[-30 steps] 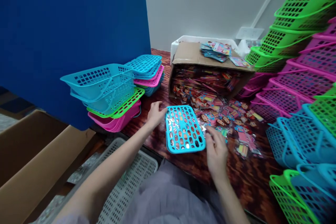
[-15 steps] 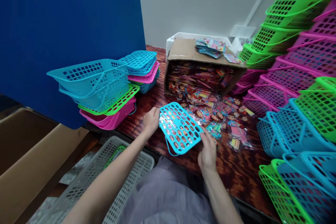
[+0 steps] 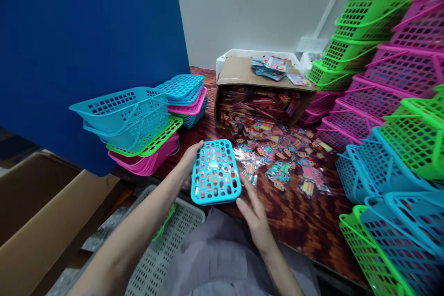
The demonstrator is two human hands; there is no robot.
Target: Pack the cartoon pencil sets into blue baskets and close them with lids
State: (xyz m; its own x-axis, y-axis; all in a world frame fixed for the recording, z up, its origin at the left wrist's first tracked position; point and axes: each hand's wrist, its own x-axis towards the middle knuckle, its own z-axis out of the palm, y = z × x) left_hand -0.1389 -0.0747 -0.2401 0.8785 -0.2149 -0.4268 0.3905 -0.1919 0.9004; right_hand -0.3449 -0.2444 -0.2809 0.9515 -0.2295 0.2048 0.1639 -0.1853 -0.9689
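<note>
A blue plastic basket (image 3: pixel 214 173) with a perforated lid on top is tipped toward me at the table's front edge. Glossy, colourful packets show through the holes. My left hand (image 3: pixel 192 156) is closed on its upper left side, with part of the fingers hidden behind it. At the lower right corner is my right hand (image 3: pixel 255 215), fingers stretched and thumb apart, the tips at or touching the basket's edge. Just beyond lie loose clear packets (image 3: pixel 279 171) with cartoon figures and coloured pieces, spilling out of a cardboard box (image 3: pixel 239 71) lying on its side.
On the left stand nested blue baskets (image 3: pixel 118 106) over green and pink ones, beside stacked lids (image 3: pixel 183 85). Tall piles of green baskets (image 3: pixel 373 16), pink baskets (image 3: pixel 398 64) and blue baskets (image 3: pixel 388 166) line the right. A grey crate (image 3: pixel 173 245) and an open carton (image 3: pixel 52 222) sit below.
The blue basket has turned more upright and shifted left toward me. My right hand has moved left and down with it, its fingers more spread. The left hand keeps its hold.
</note>
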